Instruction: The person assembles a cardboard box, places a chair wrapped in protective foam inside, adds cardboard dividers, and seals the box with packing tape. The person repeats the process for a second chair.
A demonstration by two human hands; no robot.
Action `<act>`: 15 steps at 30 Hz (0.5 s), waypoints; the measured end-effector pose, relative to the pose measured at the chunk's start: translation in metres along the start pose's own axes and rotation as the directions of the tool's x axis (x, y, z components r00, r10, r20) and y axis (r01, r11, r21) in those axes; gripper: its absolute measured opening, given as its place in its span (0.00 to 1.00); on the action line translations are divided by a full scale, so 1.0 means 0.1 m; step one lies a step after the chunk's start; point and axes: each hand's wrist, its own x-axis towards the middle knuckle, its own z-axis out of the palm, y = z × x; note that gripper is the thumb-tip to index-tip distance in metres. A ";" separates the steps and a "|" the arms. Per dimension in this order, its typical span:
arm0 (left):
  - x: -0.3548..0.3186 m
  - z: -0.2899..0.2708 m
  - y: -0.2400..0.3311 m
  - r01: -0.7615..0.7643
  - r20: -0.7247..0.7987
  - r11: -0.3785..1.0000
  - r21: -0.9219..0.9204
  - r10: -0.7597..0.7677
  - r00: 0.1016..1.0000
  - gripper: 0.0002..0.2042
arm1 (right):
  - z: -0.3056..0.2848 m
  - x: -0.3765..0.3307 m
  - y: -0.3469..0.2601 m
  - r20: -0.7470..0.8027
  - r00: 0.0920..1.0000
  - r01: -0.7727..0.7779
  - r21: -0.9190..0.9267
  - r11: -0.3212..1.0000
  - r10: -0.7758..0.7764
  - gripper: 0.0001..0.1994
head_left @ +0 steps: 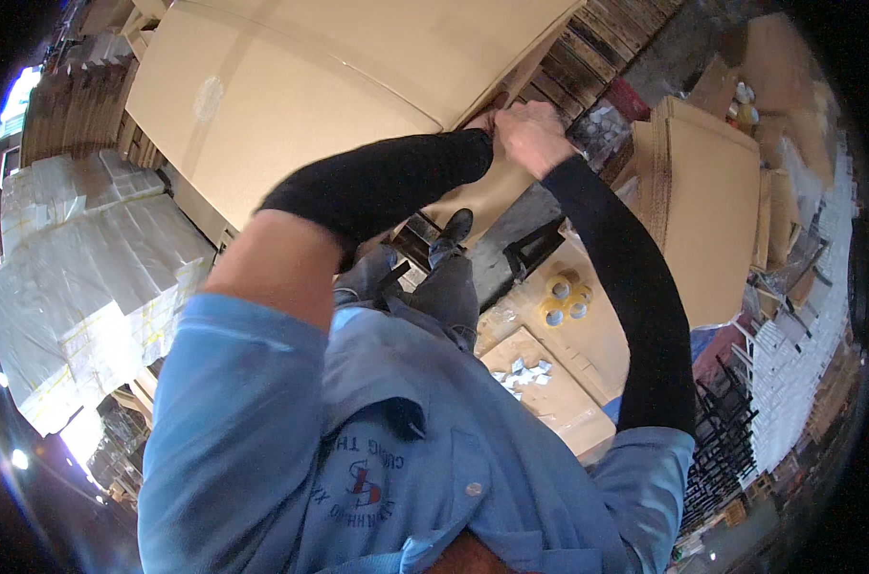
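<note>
Working at the near right corner of a big brown carton [300, 86], you bring your L hand [482, 118] and R hand [532, 137] together by its edge; the box fills the far side, center to left. Prob. step in hand: working that side or flap. Next move prob. calls for a steady hold on the edge w/ one hand while the other works along it. Your R fingers are curled in and your L hand is mostly hidden behind the forearm and R hand; can't tell what, if anything, either pinches. Count: 1 big carton; 2 hands, in 2 black sleeves [635, 287]; approx. 4 yellow tape rolls [567, 299] on cardboard to your near right; 1 shoe [458, 226] clearly in view. Small silvery pcs. [519, 373] lie nearer you, too bunched to count, as are the sheets in the flat cardboard stack [712, 191] at right. Plastic-wrapped goods [100, 249] stand at left, no. unclear; slatted wood [597, 43] shows far right, past the carton.
</note>
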 end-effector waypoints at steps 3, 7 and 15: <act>-0.03 -0.22 -0.16 -0.252 0.084 0.967 0.051 0.247 0.965 0.28 | 0.36 -0.24 0.21 0.070 0.991 -0.115 0.063 0.991 0.110 0.09; -0.75 -0.53 -0.50 -0.405 -0.290 0.046 -0.913 0.625 0.725 0.26 | 0.29 -1.09 0.17 -0.097 0.942 -0.216 0.557 0.802 0.321 0.17; -3.07 0.55 -0.44 -0.601 0.421 -0.683 -0.416 -0.730 0.538 0.19 | -1.45 -1.41 -1.41 -0.514 0.851 0.256 0.582 0.772 0.105 0.18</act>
